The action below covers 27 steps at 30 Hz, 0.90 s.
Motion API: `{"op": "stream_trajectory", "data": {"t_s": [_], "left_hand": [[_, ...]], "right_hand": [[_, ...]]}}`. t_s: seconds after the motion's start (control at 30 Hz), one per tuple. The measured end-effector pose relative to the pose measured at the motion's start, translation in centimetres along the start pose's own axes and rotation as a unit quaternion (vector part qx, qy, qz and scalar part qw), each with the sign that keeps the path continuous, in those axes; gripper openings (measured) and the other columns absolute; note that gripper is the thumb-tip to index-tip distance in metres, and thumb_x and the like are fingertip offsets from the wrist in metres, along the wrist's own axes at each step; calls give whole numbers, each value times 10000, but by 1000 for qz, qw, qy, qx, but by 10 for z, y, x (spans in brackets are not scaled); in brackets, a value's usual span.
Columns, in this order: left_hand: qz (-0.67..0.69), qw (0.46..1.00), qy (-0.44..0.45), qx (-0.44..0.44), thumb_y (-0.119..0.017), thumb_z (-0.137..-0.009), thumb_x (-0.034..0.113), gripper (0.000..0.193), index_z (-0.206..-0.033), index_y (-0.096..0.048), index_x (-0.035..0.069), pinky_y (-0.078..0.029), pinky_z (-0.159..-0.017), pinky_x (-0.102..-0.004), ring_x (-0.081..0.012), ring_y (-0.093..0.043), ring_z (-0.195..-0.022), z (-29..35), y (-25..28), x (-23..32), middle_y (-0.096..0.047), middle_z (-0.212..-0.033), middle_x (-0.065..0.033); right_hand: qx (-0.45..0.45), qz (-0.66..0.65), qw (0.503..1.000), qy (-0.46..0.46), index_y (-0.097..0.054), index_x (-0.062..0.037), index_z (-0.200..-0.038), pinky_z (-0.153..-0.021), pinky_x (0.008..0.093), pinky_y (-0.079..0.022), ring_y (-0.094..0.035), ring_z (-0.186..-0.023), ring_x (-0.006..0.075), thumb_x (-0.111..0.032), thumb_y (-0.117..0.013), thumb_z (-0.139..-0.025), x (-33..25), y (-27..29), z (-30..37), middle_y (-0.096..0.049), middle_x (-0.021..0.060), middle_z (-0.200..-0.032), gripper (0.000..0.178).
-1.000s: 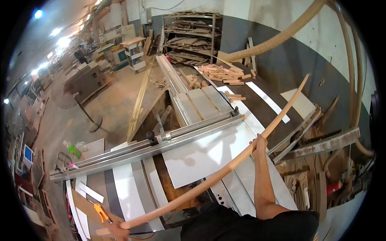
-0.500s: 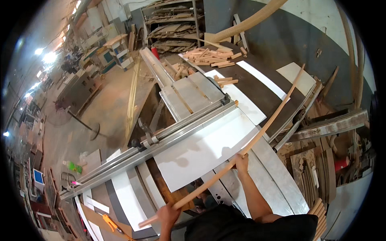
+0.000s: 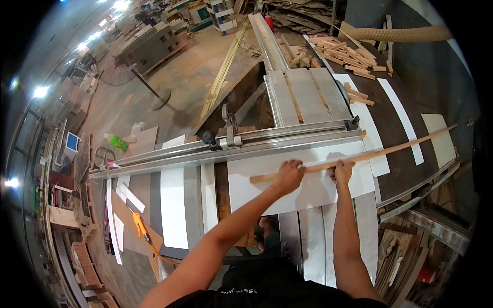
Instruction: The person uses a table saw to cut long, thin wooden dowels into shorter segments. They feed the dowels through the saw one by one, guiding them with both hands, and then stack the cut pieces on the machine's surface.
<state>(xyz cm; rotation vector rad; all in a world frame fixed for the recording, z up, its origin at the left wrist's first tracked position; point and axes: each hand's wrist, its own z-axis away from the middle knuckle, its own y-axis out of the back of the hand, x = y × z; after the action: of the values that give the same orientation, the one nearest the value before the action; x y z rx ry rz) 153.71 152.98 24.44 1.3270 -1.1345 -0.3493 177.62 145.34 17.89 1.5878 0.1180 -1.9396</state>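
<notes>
**Q:** Both hands — what do they hold, and where?

**A:** Your left hand (image 3: pixel 290 174) and right hand (image 3: pixel 342 172) are each closed on the long curved wooden strip (image 3: pixel 370 156), set apart along its near end. The strip lies across the white panel (image 3: pixel 308 179) at centre frame, just below the metal fence rail (image 3: pixel 231 146).

**Q:** What has changed?

**A:** Half a second ago you held the strip raised and slanting, hands wide apart. It now rests low and nearly level on the panel, hands closer, so it appears seated against the table.

**Q:** Any containers or labels?

**A:** One green bottle (image 3: pixel 117 142) stands on the floor at left. Orange hand tool (image 3: pixel 139 226) lies lower left. No sign is legible.
</notes>
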Motion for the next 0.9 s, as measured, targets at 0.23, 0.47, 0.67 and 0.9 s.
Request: {"op": "stream_trajectory", "data": {"t_s": [0.23, 0.47, 0.67, 0.9], "left_hand": [[-87, 872, 202, 437, -814, -780, 170, 677, -1361, -515, -8, -344, -1108, -564, -521, -400, -1343, -41, 161, -83, -398, -1482, -313], [204, 878, 305, 308, -737, -891, 257, 485, -1254, -588, -29, -475, -941, -427, -375, -636, -1067, -30, 164, -179, -675, -1107, -249], [240, 842, 257, 410, -626, -1004, 167, 165, -1040, -622, 6, -492, -790, -315, -152, -621, -850, 50, 143, -57, -678, -931, -64], [234, 846, 384, 288, -687, -965, 170, 544, -1398, -479, -86, -479, -1004, -417, -339, -595, -1198, 144, 48, -60, -615, -1305, -226]], "right_hand": [[-3, -57, 998, -31, 19, 36, -1556, -357, 347, -496, -634, -467, 234, -214, -564, -1013, -31, -27, -24, -669, 168, -730, 836], [29, -71, 997, -29, -33, -32, -1607, -356, 351, -528, -643, -446, 230, -236, -622, -993, -33, -43, -32, -666, 150, -696, 875], [39, -58, 997, -34, -49, -1, -1605, -368, 346, -520, -643, -445, 233, -265, -615, -997, -44, -33, -25, -654, 133, -668, 872], [45, -58, 997, -34, -114, -33, -1604, -357, 332, -499, -623, -448, 205, -295, -635, -994, -44, -40, -22, -626, 111, -634, 844]]}}
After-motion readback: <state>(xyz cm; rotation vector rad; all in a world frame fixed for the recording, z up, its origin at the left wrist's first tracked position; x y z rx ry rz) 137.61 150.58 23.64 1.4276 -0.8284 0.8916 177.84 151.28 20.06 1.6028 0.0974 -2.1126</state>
